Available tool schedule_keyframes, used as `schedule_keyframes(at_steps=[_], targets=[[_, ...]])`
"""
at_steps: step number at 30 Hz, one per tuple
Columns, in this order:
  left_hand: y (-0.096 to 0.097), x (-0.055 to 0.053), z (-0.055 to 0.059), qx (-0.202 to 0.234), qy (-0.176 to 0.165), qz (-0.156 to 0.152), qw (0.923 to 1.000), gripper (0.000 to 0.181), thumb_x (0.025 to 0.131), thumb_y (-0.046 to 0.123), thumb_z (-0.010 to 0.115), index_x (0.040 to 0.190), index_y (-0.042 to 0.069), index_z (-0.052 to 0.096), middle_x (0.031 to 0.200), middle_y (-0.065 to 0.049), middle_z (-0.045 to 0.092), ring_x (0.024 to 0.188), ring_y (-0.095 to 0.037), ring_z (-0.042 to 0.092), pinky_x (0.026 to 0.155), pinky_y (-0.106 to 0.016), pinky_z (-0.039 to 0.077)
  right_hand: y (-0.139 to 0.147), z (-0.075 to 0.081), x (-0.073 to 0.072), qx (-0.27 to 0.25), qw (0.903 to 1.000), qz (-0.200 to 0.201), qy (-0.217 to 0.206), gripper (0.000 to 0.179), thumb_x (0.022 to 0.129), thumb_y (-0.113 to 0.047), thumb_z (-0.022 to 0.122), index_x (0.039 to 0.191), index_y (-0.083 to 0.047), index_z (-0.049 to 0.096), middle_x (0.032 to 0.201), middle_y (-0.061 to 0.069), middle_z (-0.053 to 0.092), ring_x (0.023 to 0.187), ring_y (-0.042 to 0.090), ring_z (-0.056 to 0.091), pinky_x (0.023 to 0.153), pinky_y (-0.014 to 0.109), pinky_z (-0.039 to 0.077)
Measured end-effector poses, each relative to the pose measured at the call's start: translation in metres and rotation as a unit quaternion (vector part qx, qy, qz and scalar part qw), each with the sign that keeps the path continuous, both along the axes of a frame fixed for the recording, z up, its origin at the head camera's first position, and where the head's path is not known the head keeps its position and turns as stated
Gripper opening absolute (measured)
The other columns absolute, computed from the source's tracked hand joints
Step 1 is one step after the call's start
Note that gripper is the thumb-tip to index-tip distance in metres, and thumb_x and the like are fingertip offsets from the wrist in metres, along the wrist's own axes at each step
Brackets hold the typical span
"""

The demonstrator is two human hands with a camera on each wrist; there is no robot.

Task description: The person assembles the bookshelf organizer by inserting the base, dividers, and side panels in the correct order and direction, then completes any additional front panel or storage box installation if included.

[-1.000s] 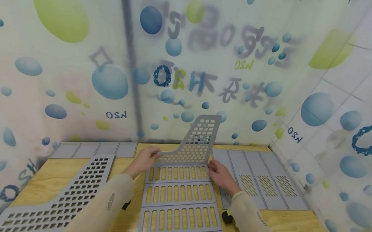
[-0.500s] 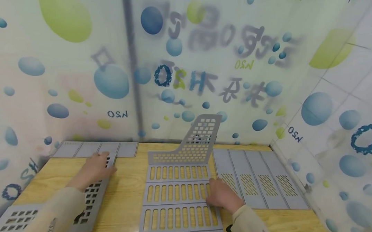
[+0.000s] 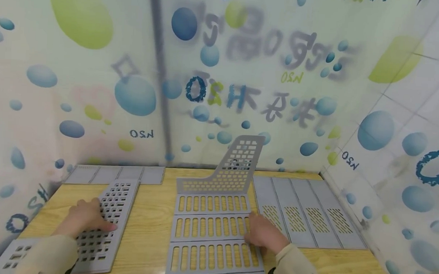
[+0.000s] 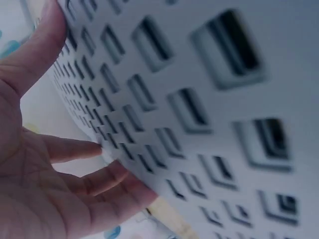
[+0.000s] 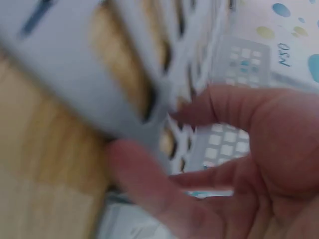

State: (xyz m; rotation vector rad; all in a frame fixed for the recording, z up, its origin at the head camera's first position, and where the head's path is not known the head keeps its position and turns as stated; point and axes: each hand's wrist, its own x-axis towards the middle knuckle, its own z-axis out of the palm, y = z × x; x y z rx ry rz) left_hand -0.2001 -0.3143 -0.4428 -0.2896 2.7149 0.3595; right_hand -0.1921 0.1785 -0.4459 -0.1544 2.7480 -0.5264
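In the head view my left hand (image 3: 85, 217) is at a grey L-shaped perforated side panel (image 3: 118, 214) on the left, thumb over its face and fingers at its left edge. The left wrist view shows fingertips (image 4: 94, 149) going behind the panel's edge; its holes show a second, offset layer beneath. My right hand (image 3: 263, 233) pinches the right edge of a grey slotted panel (image 3: 212, 243) in the middle. A second perforated side panel (image 3: 202, 186) stands upright at that panel's far end, tall side right, with nobody's hand on it.
Grey panels with slanted slots (image 3: 309, 214) lie at the right. A row of plain grey panels (image 3: 129, 174) lies along the back left. The wooden tabletop (image 3: 149, 219) shows between them. A patterned curtain (image 3: 279, 115) closes off the back, close behind the upright panel.
My left hand has let go of the upright side panel and moved left and down to the other perforated panel. My right hand has slid nearer along the slotted panel's right edge.
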Motion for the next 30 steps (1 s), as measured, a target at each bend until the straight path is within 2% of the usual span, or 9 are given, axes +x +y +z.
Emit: schedule_keyframes(at_steps=[4, 8, 11, 13, 16, 20, 24, 26, 30], targets=[[-0.006, -0.004, -0.005, 0.008, 0.026, 0.016, 0.9995, 0.133, 0.058, 0.064, 0.093, 0.131, -0.03, 0.033, 0.112, -0.049, 0.041, 0.103, -0.061, 0.048, 0.095, -0.071, 0.043, -0.002, -0.005, -0.003, 0.019, 0.9994, -0.018, 0.022, 0.037, 0.093, -0.006, 0.068, 0.12, 0.013, 0.054, 0.069, 0.014, 0.056, 0.042, 0.019, 0.057, 0.039, 0.029, 0.046], [-0.008, -0.006, -0.006, 0.033, 0.078, 0.036, 0.9958, 0.14, 0.053, 0.063, 0.095, 0.136, -0.028, 0.028, 0.114, -0.049, 0.034, 0.103, -0.061, 0.045, 0.092, -0.069, 0.043, -0.004, -0.005, -0.005, 0.021, 0.9992, -0.02, 0.028, 0.036, 0.092, -0.007, 0.067, 0.119, 0.014, 0.056, 0.064, 0.011, 0.056, 0.04, 0.017, 0.056, 0.038, 0.027, 0.044], [-0.006, -0.004, 0.0, 0.056, 0.135, 0.031, 0.9888, 0.139, 0.058, 0.054, 0.098, 0.145, -0.024, 0.022, 0.119, -0.051, 0.029, 0.107, -0.062, 0.041, 0.091, -0.07, 0.042, -0.006, -0.008, -0.008, 0.023, 0.9986, -0.038, 0.029, 0.047, 0.094, -0.005, 0.065, 0.134, 0.017, 0.049, 0.067, 0.017, 0.058, 0.037, 0.018, 0.056, 0.036, 0.028, 0.045], [-0.004, -0.003, 0.006, 0.065, 0.172, 0.014, 0.9828, 0.135, 0.063, 0.048, 0.098, 0.147, -0.023, 0.02, 0.123, -0.053, 0.028, 0.109, -0.063, 0.04, 0.091, -0.071, 0.041, -0.008, -0.011, -0.012, 0.019, 0.9981, -0.049, 0.033, 0.043, 0.095, -0.001, 0.063, 0.132, 0.016, 0.05, 0.073, 0.02, 0.058, 0.039, 0.02, 0.057, 0.036, 0.029, 0.047], [0.002, 0.0, 0.017, 0.071, 0.202, 0.0, 0.9767, 0.128, 0.068, 0.041, 0.097, 0.149, -0.022, 0.02, 0.13, -0.053, 0.028, 0.114, -0.062, 0.041, 0.095, -0.072, 0.04, -0.007, -0.014, -0.015, 0.005, 0.998, -0.046, 0.043, 0.037, 0.095, 0.004, 0.06, 0.129, 0.016, 0.053, 0.085, 0.026, 0.063, 0.043, 0.021, 0.057, 0.036, 0.03, 0.047], [0.016, 0.001, 0.036, 0.096, 0.226, -0.022, 0.9691, 0.112, 0.071, 0.035, 0.096, 0.147, -0.018, 0.032, 0.126, -0.043, 0.042, 0.108, -0.052, 0.049, 0.089, -0.066, 0.046, -0.009, -0.016, -0.024, 0.018, 0.9968, -0.029, 0.072, 0.024, 0.094, 0.004, 0.06, 0.116, 0.012, 0.062, 0.087, 0.023, 0.064, 0.049, 0.02, 0.057, 0.039, 0.03, 0.047], [0.039, 0.001, 0.052, 0.138, 0.252, -0.055, 0.9562, 0.083, 0.079, 0.025, 0.092, 0.134, -0.015, 0.044, 0.111, -0.028, 0.057, 0.094, -0.036, 0.059, 0.075, -0.049, 0.051, -0.01, -0.015, -0.031, 0.046, 0.9944, -0.023, 0.092, 0.005, 0.092, 0.002, 0.063, 0.094, 0.006, 0.065, 0.071, 0.013, 0.057, 0.051, 0.019, 0.054, 0.043, 0.029, 0.047], [0.051, 0.0, 0.058, 0.158, 0.265, -0.065, 0.949, 0.064, 0.085, 0.02, 0.087, 0.123, -0.01, 0.047, 0.102, -0.022, 0.06, 0.084, -0.029, 0.059, 0.068, -0.042, 0.049, -0.011, -0.015, -0.033, 0.054, 0.9938, -0.019, 0.095, 0.005, 0.092, 0.002, 0.063, 0.087, 0.003, 0.064, 0.066, 0.009, 0.054, 0.052, 0.019, 0.052, 0.044, 0.028, 0.045], [0.072, -0.001, 0.064, 0.187, 0.295, -0.069, 0.9345, 0.041, 0.094, 0.013, 0.078, 0.112, -0.004, 0.045, 0.097, -0.018, 0.06, 0.075, -0.024, 0.052, 0.06, -0.036, 0.042, -0.011, -0.015, -0.036, 0.063, 0.9927, -0.006, 0.103, 0.01, 0.09, 0.002, 0.064, 0.08, 0.001, 0.063, 0.065, 0.007, 0.052, 0.053, 0.018, 0.048, 0.046, 0.027, 0.042]])
